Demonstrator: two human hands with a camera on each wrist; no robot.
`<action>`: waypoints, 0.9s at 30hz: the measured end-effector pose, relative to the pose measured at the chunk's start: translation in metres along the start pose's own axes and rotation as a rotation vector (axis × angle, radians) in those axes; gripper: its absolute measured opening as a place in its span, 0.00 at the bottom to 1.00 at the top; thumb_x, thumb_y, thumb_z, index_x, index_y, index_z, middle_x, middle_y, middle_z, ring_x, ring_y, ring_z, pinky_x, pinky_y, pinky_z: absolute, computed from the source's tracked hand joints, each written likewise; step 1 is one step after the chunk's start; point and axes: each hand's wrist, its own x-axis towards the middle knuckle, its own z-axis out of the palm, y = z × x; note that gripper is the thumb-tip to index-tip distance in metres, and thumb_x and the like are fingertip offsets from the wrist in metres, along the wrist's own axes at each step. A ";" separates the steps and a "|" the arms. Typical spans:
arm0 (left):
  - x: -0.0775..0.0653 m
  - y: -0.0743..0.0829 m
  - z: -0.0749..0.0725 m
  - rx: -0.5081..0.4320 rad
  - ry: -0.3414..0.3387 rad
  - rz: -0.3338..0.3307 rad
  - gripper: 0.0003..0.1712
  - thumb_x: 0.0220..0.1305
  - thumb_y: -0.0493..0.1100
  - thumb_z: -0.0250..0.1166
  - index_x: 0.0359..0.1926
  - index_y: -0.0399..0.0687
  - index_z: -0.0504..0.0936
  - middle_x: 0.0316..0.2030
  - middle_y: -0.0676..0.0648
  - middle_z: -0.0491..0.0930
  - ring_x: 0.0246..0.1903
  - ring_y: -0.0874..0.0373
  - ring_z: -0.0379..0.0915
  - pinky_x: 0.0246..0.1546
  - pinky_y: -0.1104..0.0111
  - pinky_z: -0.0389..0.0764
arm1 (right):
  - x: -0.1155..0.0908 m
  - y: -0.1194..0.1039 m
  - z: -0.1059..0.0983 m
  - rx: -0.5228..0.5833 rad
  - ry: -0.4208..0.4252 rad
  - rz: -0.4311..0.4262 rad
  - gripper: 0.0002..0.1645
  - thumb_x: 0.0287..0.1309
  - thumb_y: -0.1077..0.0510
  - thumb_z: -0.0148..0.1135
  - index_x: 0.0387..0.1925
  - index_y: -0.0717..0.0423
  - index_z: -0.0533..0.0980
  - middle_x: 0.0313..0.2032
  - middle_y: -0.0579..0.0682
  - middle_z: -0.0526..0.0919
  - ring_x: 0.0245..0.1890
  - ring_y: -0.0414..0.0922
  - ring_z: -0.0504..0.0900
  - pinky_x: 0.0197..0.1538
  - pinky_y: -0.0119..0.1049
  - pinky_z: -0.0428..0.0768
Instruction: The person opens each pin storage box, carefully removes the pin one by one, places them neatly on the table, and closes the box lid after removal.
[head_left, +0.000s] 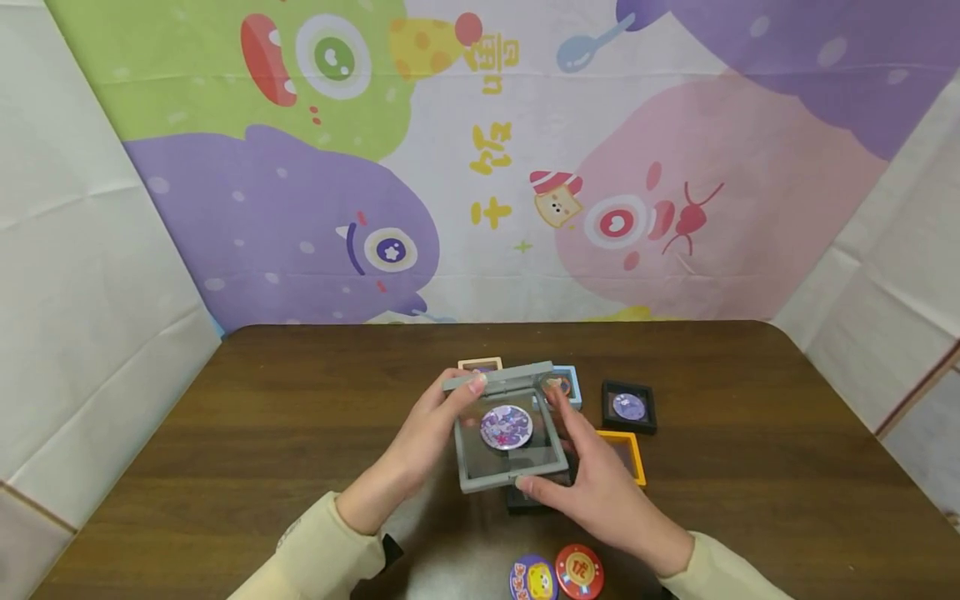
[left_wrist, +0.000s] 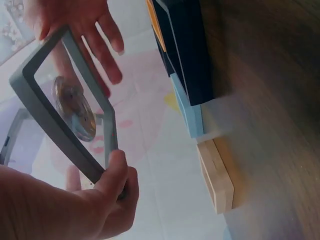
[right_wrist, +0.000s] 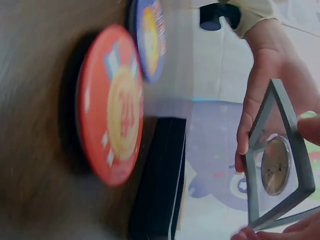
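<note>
A grey hinged display frame (head_left: 491, 481) with clear film stands open above the table, its other half (head_left: 517, 377) tilted up at the back and seen nearly edge-on. On the film lies a round purple patterned badge (head_left: 506, 427); its plain back (right_wrist: 276, 166) shows in the right wrist view. My left hand (head_left: 420, 437) grips the frame near the hinge at the back left, thumb on top. My right hand (head_left: 611, 496) holds the right side, thumb at the front edge and fingers by the back corner.
Behind and below are a light wooden frame (left_wrist: 217, 175), a blue frame (head_left: 576, 387), an orange frame (head_left: 637, 458) and a black frame (head_left: 525, 502). Farther right, another black frame (head_left: 651, 412) contains a purple badge. A red badge (head_left: 580, 572) and a purple-yellow badge (head_left: 534, 579) lie in front.
</note>
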 end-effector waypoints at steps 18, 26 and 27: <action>-0.006 -0.008 0.017 0.047 -0.043 -0.070 0.32 0.61 0.64 0.53 0.55 0.47 0.67 0.57 0.44 0.64 0.55 0.53 0.64 0.54 0.58 0.66 | -0.003 0.001 0.003 -0.263 0.021 -0.288 0.24 0.53 0.40 0.60 0.51 0.40 0.75 0.59 0.42 0.70 0.56 0.41 0.63 0.52 0.46 0.69; -0.010 -0.006 0.023 0.074 -0.090 -0.059 0.27 0.61 0.63 0.54 0.48 0.46 0.70 0.51 0.46 0.67 0.49 0.54 0.65 0.50 0.55 0.68 | -0.003 0.004 0.005 -0.303 -0.002 -0.295 0.16 0.49 0.41 0.65 0.41 0.36 0.76 0.56 0.38 0.72 0.54 0.36 0.67 0.51 0.42 0.72; -0.010 -0.006 0.023 0.075 -0.100 -0.062 0.27 0.61 0.63 0.54 0.48 0.46 0.70 0.52 0.45 0.67 0.49 0.54 0.65 0.50 0.55 0.69 | -0.003 0.004 0.005 -0.313 -0.010 -0.298 0.16 0.48 0.42 0.65 0.40 0.36 0.76 0.56 0.39 0.73 0.54 0.36 0.68 0.51 0.42 0.72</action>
